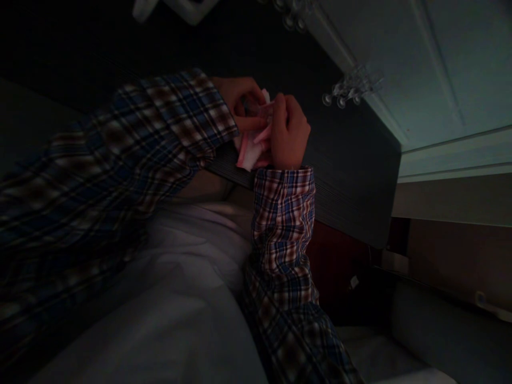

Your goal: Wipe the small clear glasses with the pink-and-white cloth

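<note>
Between my two hands is a small, crumpled pink and white piece, soft like cloth or thin wrapping point(253, 151); the dim light hides its exact kind. My left hand point(241, 101) comes in from the left, its thumb and fingers curled around the piece's upper left side. On the right, my right hand point(290, 130) is closed, pinching the piece's upper right edge with thumb and fingertips. The lower part of the piece hangs loose toward me, just over the near edge of the dark table point(340, 165).
Clear glasses point(352, 88) stand in a cluster on the table against the pale wall panel point(448, 64), with more clear glassware point(294, 16) farther up. A white object point(192, 8) lies at the top edge. A grey padded seat point(448, 325) is at lower right.
</note>
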{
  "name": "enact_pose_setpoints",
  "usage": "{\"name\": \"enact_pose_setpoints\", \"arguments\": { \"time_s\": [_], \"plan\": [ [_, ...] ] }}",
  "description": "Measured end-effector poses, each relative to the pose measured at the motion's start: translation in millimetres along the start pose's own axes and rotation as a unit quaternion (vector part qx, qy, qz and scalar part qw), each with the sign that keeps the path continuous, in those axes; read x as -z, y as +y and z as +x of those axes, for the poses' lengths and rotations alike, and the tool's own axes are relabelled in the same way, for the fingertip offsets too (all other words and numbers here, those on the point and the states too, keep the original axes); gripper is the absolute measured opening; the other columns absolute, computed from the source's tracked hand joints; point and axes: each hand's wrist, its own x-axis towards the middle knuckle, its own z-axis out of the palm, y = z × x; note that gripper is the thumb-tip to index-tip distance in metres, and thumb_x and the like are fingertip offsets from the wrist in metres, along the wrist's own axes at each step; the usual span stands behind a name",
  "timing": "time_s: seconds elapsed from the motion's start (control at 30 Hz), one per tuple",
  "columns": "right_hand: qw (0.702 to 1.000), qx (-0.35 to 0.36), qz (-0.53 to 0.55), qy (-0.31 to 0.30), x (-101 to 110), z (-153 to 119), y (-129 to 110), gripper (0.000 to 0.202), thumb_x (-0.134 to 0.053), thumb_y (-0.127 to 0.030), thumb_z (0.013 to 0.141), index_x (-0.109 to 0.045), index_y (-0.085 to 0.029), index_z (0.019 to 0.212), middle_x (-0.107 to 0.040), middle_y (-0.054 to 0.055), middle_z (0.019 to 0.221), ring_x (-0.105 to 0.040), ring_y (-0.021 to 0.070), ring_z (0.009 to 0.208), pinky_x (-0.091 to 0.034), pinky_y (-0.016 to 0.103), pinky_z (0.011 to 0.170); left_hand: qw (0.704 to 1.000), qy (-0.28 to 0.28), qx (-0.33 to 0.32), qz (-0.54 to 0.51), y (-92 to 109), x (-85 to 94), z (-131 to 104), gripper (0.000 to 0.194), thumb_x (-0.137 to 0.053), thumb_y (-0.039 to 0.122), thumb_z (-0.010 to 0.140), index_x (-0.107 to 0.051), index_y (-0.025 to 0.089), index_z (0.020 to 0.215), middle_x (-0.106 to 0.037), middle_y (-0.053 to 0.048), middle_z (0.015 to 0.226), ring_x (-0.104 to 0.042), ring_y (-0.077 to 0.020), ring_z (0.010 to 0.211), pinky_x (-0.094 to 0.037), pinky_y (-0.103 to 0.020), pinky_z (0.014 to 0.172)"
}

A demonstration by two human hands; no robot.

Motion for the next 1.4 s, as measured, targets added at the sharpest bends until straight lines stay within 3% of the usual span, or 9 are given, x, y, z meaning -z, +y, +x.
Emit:
{"name": "enact_pose_setpoints", "arguments": {
  "time_s": [0.17,0.47,0.8,1.0,1.4],
  "plan": [
    [0.999,-0.022,0.034,-0.022,0.7,-0.1,-0.6,0.034,-0.027,-0.047,0.089,-0.045,-0.022,0.074,-0.052,0.001,0.072,-0.055,0.0151,0.076,-0.041,0.026,0.066,1.000,-0.009,0.002,0.014,-0.5,1.2,0.3,0.040,-0.066,0.031,0.070,-0.056,0.016,0.105,-0.061,-0.002,0.094,-0.049,-0.0023,0.053,-0.033,-0.013,0.047],
    [1.000,-0.020,0.016,-0.013,-0.4,1.4,0.1,0.033,-0.027,-0.045,0.090,-0.045,-0.022,0.074,-0.052,0.001,0.073,-0.055,0.0149,0.076,-0.040,0.025,0.065,1.000,-0.005,0.004,0.011,-4.0,1.6,0.0,0.041,-0.061,0.050,0.066,-0.057,0.027,0.100,-0.060,0.003,0.091,-0.053,-0.0073,0.058,-0.033,-0.015,0.046],
    [1.000,0.003,-0.005,0.001,0.2,0.0,0.2,0.034,-0.025,-0.046,0.090,-0.044,-0.024,0.072,-0.054,0.000,0.073,-0.054,0.0145,0.073,-0.039,0.026,0.065,0.999,-0.019,-0.005,0.029,-0.4,4.1,1.0,0.045,-0.060,0.044,0.070,-0.055,0.018,0.106,-0.060,-0.003,0.087,-0.050,-0.0081,0.057,-0.033,-0.019,0.049],
    [1.000,-0.013,0.009,-0.023,1.8,-0.3,-1.8,0.035,-0.025,-0.048,0.089,-0.045,-0.024,0.074,-0.055,0.001,0.075,-0.054,0.0156,0.075,-0.041,0.027,0.068,1.000,-0.006,-0.003,-0.008,-0.6,2.6,-0.1,0.041,-0.063,0.042,0.069,-0.057,0.020,0.103,-0.059,-0.001,0.086,-0.047,-0.0058,0.056,-0.033,-0.019,0.050],
    [1.000,-0.006,0.006,-0.016,1.1,0.2,-0.2,0.036,-0.024,-0.048,0.089,-0.044,-0.024,0.073,-0.053,0.001,0.073,-0.053,0.0153,0.074,-0.040,0.028,0.070,1.000,-0.007,0.014,-0.025,0.5,0.6,-1.6,0.041,-0.063,0.042,0.069,-0.057,0.020,0.103,-0.058,0.002,0.088,-0.046,-0.0048,0.059,-0.030,-0.018,0.050]
  ]
}}
